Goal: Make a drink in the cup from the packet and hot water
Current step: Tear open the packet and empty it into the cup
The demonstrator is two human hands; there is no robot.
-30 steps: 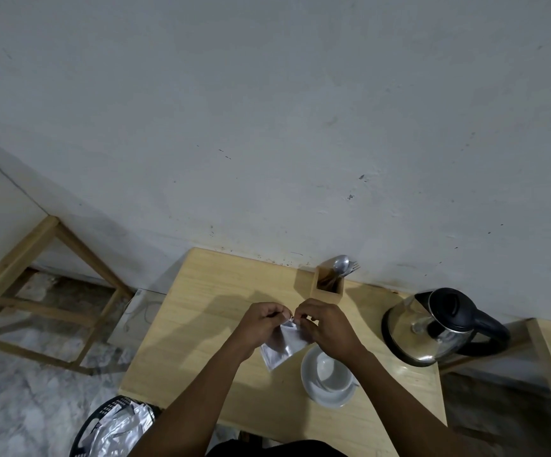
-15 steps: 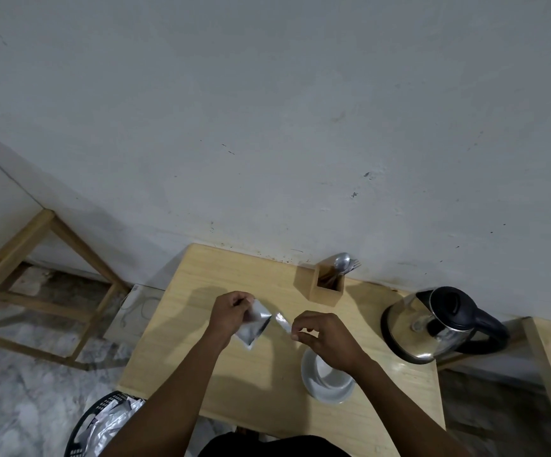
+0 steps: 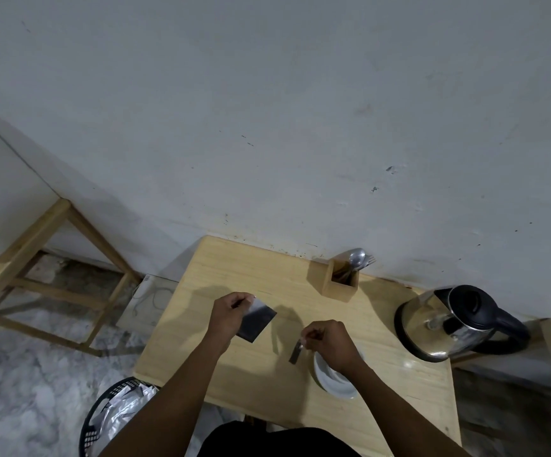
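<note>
At the near edge of the surface [image 3: 399, 407], the cup [image 3: 335, 379] sat on its saucer, part-hidden under my right hand [image 3: 330, 343]. Right-hand fingers [image 3: 305, 338] were pinched closed on the torn-off strip [image 3: 296, 351], which dangled just left of the cup. Strip looked like foil: near weightless, limp, nothing to manage there.

Further out, left hand [image 3: 229, 313] held the packet [image 3: 257, 319] above the surface, fingers closed on its left edge, torn top facing away from me. I judged it light, thin and crinkly, slick on the outside, contents loose. Best held by a side edge below the opening, pinched lightly so the mouth doesn't collapse or spill.

Beyond, the spoon holder [image 3: 340, 280] stood at the wall, with the kettle [image 3: 455, 321] to the right.

Against a second ago: both hands were together on the packet top, directly over the cup. By now the tear had finished, the hands had separated, and the packet had gone left, well clear of the cup.
</note>
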